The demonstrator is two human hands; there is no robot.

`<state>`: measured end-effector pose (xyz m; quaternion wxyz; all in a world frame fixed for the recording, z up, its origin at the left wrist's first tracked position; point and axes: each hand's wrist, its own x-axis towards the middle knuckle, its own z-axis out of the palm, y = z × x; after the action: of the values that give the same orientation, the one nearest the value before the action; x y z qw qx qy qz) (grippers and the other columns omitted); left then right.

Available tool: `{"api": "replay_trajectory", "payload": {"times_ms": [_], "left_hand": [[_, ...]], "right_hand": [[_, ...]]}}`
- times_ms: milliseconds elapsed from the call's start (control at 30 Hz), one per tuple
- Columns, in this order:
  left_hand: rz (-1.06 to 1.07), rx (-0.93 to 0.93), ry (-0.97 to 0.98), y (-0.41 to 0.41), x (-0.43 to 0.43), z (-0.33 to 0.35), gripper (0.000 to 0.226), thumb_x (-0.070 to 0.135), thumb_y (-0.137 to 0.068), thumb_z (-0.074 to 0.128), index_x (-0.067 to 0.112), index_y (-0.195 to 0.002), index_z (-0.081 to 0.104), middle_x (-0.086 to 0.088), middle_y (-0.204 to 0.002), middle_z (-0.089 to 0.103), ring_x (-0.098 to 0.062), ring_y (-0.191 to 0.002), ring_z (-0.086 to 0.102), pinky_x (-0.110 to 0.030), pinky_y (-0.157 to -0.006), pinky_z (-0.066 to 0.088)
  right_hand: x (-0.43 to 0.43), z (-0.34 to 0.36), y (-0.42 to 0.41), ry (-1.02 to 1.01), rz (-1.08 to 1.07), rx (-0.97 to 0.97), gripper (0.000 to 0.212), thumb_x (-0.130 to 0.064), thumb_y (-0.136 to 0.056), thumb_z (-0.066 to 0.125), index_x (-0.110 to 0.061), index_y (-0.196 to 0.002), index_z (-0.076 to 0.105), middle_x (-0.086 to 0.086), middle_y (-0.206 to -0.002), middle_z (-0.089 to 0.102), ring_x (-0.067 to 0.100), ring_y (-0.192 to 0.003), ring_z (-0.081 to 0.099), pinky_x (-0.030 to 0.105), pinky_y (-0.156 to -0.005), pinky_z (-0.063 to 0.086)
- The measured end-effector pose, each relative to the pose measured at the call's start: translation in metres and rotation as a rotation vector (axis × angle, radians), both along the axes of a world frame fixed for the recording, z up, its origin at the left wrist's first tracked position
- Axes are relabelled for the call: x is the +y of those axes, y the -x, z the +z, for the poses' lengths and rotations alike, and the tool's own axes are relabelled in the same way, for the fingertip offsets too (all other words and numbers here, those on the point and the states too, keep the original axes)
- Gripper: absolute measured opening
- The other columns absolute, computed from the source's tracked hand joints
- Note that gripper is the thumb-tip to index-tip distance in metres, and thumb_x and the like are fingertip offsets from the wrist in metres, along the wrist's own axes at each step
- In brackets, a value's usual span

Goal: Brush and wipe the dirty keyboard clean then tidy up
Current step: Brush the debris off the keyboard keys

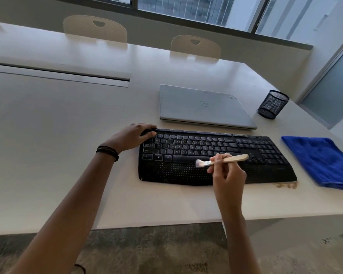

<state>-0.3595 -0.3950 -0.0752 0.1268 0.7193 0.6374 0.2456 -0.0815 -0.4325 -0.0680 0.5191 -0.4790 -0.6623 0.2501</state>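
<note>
keyboard (216,155), black with a dotted palm rest, lies flat on the white counter (67,135) near its front edge, at about 3 o'clock from the frame's centre. the left hand (133,137) clasps the keyboard's far left corner, at its 10 o'clock, fingers curled over the top edge and thumb on the keys. the right hand (226,171) pinches a small wooden-handled brush (224,160) between thumb and fingers; its pale bristles point toward 9 o'clock and sit at the space bar row, just above the palm rest, with the handle running out toward 3 o'clock. a folded blue cloth (321,161) lies on the counter just beside the keyboard at its 3 o'clock. a closed grey laptop (204,107) lies at the keyboard's 12 o'clock, near it but apart. a black mesh pen cup (272,104) stands upright at the laptop's 3 o'clock. brownish crumbs (287,184) lie at the keyboard's front right corner.
</note>
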Motion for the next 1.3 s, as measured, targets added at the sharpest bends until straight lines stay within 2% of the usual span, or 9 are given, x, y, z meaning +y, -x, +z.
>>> {"api": "replay_trajectory", "payload": {"times_ms": [133,267,533,667,767,933,1167,1233,1300], "left_hand": [[-0.003,0.003,0.010,0.001,0.001,0.000,0.039,0.027,-0.097,0.048,0.009,-0.130,0.052,-0.011,-0.128,0.058,-0.026,-0.115,0.054,-0.032,-0.093,0.041],[0.005,0.016,0.026,0.001,0.001,0.001,0.039,0.028,-0.097,0.046,0.010,-0.132,0.050,-0.011,-0.129,0.057,-0.026,-0.111,0.055,-0.036,-0.091,0.044],[0.001,0.018,0.041,0.001,-0.001,0.001,0.040,0.029,-0.097,0.045,0.010,-0.132,0.050,-0.010,-0.129,0.057,-0.025,-0.115,0.054,-0.038,-0.095,0.044],[0.007,0.011,0.049,0.000,-0.001,0.002,0.041,0.030,-0.097,0.045,0.010,-0.133,0.050,-0.010,-0.129,0.057,-0.025,-0.115,0.054,-0.039,-0.095,0.044],[0.010,0.013,0.051,0.002,-0.002,0.001,0.041,0.032,-0.097,0.045,0.011,-0.132,0.050,-0.010,-0.129,0.057,-0.025,-0.115,0.054,-0.041,-0.094,0.044],[0.006,0.010,0.052,0.004,-0.001,-0.001,0.041,0.032,-0.097,0.046,0.011,-0.132,0.050,-0.009,-0.129,0.057,-0.024,-0.116,0.054,-0.040,-0.095,0.044],[-0.003,0.006,0.030,0.002,0.004,-0.002,0.040,0.029,-0.097,0.047,0.010,-0.132,0.050,-0.011,-0.129,0.057,-0.024,-0.116,0.053,-0.034,-0.094,0.042],[0.000,0.008,0.031,0.002,0.004,-0.001,0.041,0.030,-0.097,0.047,0.011,-0.132,0.050,-0.011,-0.129,0.057,-0.025,-0.117,0.053,-0.035,-0.094,0.043],[0.005,0.006,0.028,0.002,0.003,-0.002,0.041,0.030,-0.096,0.047,0.011,-0.132,0.050,-0.011,-0.129,0.057,-0.025,-0.117,0.053,-0.036,-0.095,0.043]], "right_hand": [[0.001,-0.004,-0.001,0.008,-0.025,-0.045,0.021,-0.008,-0.095,0.047,-0.007,-0.080,0.062,-0.006,-0.059,0.057,0.002,-0.054,0.057,0.007,-0.048,0.040],[-0.001,-0.003,0.011,0.047,0.111,-0.044,0.022,-0.010,-0.095,0.047,-0.013,-0.078,0.060,-0.004,-0.057,0.057,0.004,-0.051,0.055,0.010,-0.047,0.040],[0.001,0.005,0.016,-0.017,0.190,0.008,0.016,-0.017,-0.094,0.051,-0.021,-0.083,0.062,-0.003,-0.067,0.066,0.015,-0.056,0.060,0.034,-0.054,0.050],[0.007,0.004,0.027,-0.064,0.227,-0.192,0.013,-0.013,-0.093,0.053,-0.014,-0.087,0.064,-0.008,-0.069,0.065,0.010,-0.057,0.060,0.025,-0.047,0.048],[0.007,0.008,0.030,-0.027,0.291,-0.205,0.017,-0.011,-0.094,0.052,-0.010,-0.082,0.063,-0.002,-0.066,0.064,0.004,-0.048,0.052,0.010,-0.042,0.034],[0.014,0.009,0.031,-0.082,0.251,-0.258,0.015,-0.011,-0.093,0.053,-0.014,-0.083,0.062,-0.003,-0.067,0.064,0.013,-0.056,0.059,0.022,-0.047,0.046],[0.011,0.017,0.032,-0.040,0.280,-0.188,0.018,-0.012,-0.094,0.051,-0.010,-0.083,0.065,-0.002,-0.065,0.064,0.010,-0.059,0.060,0.011,-0.051,0.043],[0.014,0.015,0.033,-0.061,0.299,-0.238,0.014,-0.010,-0.093,0.053,-0.010,-0.087,0.066,-0.005,-0.070,0.065,0.011,-0.062,0.063,0.017,-0.053,0.049],[0.014,0.013,0.032,-0.043,0.343,-0.286,0.015,-0.008,-0.093,0.053,-0.013,-0.086,0.065,-0.006,-0.071,0.065,0.018,-0.060,0.063,0.034,-0.055,0.052]]}}
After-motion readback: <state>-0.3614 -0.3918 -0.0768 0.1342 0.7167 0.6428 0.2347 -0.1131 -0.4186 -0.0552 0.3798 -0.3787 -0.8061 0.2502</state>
